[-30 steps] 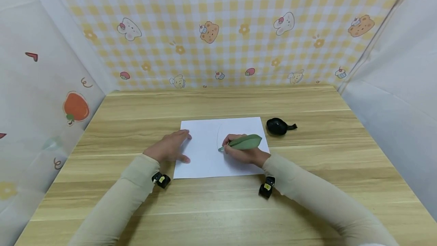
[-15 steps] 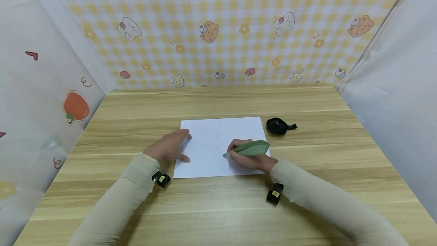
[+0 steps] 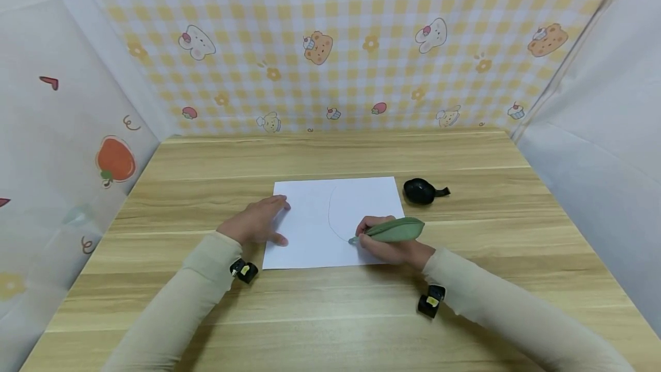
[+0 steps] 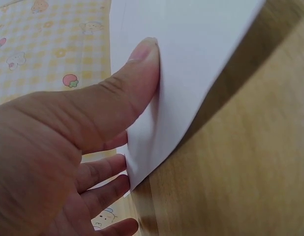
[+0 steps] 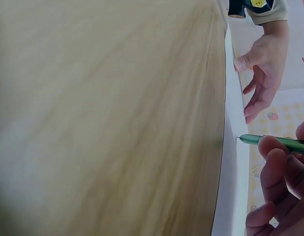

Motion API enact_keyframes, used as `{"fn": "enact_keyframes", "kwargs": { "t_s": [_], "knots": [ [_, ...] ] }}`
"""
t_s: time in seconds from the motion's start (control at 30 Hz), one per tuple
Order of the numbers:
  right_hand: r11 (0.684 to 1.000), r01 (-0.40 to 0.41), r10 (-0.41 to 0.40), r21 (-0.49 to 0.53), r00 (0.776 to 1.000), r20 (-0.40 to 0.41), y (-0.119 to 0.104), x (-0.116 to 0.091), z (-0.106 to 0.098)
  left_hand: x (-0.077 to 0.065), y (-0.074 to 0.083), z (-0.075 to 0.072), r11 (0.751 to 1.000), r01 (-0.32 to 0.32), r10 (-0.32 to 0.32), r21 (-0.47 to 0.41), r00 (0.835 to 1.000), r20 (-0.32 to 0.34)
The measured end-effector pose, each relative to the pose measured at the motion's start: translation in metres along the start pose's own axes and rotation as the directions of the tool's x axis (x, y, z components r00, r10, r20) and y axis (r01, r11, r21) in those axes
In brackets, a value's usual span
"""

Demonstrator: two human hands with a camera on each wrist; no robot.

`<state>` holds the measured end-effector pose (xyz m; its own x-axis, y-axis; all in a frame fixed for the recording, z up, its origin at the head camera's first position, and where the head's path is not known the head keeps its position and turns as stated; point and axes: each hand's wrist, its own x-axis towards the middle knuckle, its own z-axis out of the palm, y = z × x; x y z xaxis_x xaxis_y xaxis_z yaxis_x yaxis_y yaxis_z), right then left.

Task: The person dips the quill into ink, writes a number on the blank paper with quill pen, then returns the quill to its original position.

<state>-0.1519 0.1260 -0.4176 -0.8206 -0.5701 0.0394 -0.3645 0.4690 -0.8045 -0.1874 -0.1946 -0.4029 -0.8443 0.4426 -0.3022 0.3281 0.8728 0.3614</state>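
A white sheet of paper (image 3: 304,223) lies on the wooden table, with a thin curved line drawn on it. My right hand (image 3: 387,244) pinches a green pen (image 3: 395,230) with a leaf-shaped body, its tip at the lower end of that line. In the right wrist view the pen (image 5: 270,141) shows its pointed tip against the paper (image 5: 232,167). My left hand (image 3: 256,223) rests on the paper's left edge with thumb and fingers spread. The left wrist view has the left thumb (image 4: 135,73) lying on the sheet and the other fingers along its edge.
Just right of the paper's far corner sits a small black pan-shaped object (image 3: 419,191) with a short handle. Wooden table (image 3: 330,314) surrounds the sheet. A yellow checked cloth (image 3: 351,73) hangs behind, and pale cloth covers both sides.
My right hand has moved right and toward me with the pen. The drawn line has grown longer, curving down to the right. My left hand has stayed in place.
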Motion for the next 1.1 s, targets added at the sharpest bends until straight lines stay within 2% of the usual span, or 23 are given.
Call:
{"fn": "enact_keyframes", "kwargs": {
  "t_s": [0.4,0.8,1.1],
  "knots": [
    [0.999,0.053,-0.053,0.006,0.995,-0.087,0.012,0.003,-0.012,0.000,-0.001,0.001,1.000,-0.011,0.011,-0.004,1.000,-0.013],
    [1.000,0.021,-0.020,0.009,0.992,-0.123,0.018,0.031,-0.019,0.001,-0.001,0.001,1.000,-0.031,0.031,0.005,0.999,-0.019],
    [0.999,0.014,-0.010,0.039,0.995,-0.101,0.015,0.049,-0.016,0.001,0.001,0.001,1.000,-0.016,0.016,0.008,1.000,-0.012]
  ]
}}
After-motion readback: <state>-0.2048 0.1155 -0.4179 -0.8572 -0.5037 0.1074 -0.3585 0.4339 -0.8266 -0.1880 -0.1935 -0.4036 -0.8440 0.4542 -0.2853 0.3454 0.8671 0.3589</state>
